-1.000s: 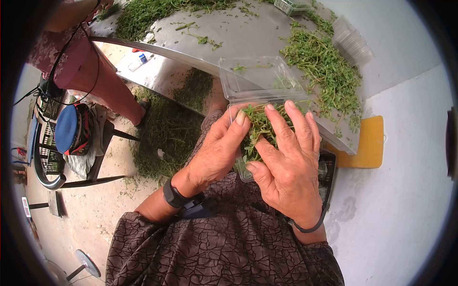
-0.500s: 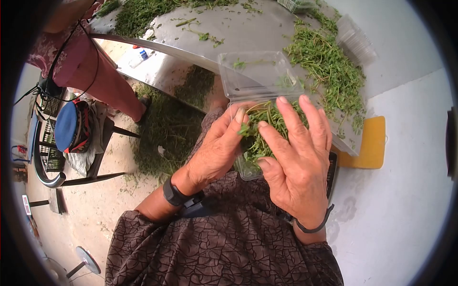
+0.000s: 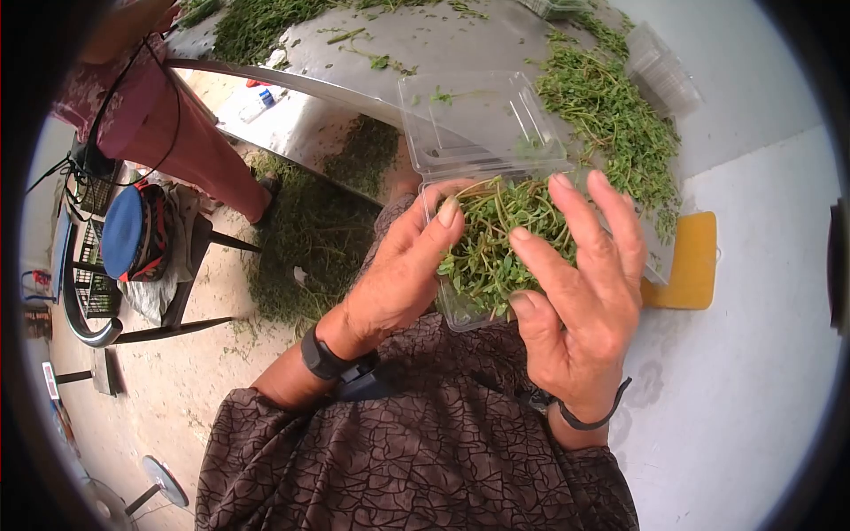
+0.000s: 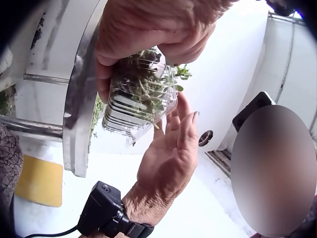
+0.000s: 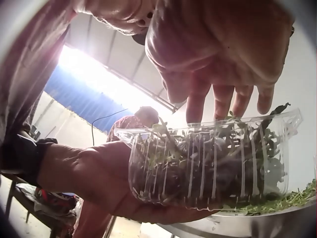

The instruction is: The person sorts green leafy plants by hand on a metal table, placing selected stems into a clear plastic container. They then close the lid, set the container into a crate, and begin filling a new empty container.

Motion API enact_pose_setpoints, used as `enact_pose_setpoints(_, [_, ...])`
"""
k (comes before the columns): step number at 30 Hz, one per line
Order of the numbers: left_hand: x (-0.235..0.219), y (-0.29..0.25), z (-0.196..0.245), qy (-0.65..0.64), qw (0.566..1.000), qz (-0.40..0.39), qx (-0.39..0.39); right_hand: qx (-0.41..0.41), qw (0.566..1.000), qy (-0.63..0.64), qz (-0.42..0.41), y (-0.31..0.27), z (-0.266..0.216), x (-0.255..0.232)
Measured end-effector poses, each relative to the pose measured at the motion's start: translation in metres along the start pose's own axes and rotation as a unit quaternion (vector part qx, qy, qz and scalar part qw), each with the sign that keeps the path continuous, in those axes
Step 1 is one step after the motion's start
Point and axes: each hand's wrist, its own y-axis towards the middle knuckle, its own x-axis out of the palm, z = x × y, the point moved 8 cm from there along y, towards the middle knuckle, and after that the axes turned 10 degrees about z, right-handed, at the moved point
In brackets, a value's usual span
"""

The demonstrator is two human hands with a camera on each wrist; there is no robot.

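Head and both wrist views: 0 words or numbers can be read.
Small blue-and-white object (image 3: 267, 99): any print on it is too small to read.
Small white-and-red rectangular panel (image 3: 50, 380): too small to read also.

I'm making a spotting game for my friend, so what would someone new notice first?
Probably the clear plastic box full of green sprigs in the middle of the head view, held in the person's left grip, with the right grip's fingers spread above. Next, the leafy pile on the metal table, then the yellow slab at the right.
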Motion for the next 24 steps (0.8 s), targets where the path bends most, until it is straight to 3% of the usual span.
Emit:
enact_pose_setpoints(9, [0.001,-0.004,0.002,0.023,0.999,0.031,-0.002,-0.023,0.998,-0.001,-0.062,-0.005,-0.025,0.017])
enact_pose_setpoints(18, [0.004,-0.008,0.004,-0.002,1.0,0.005,-0.007,-0.01,0.993,-0.019,-0.113,-0.004,-0.026,0.033])
enact_pose_setpoints(20, [-0.002,-0.008,0.001,0.035,0.999,0.029,-0.008,-0.014,0.994,-0.017,-0.106,-0.003,-0.025,0.03])
enact_pose_setpoints(24, [-0.006,-0.007,0.005,-0.014,1.0,0.02,-0.014,-0.02,0.999,0.018,0.027,-0.004,-0.013,-0.008])
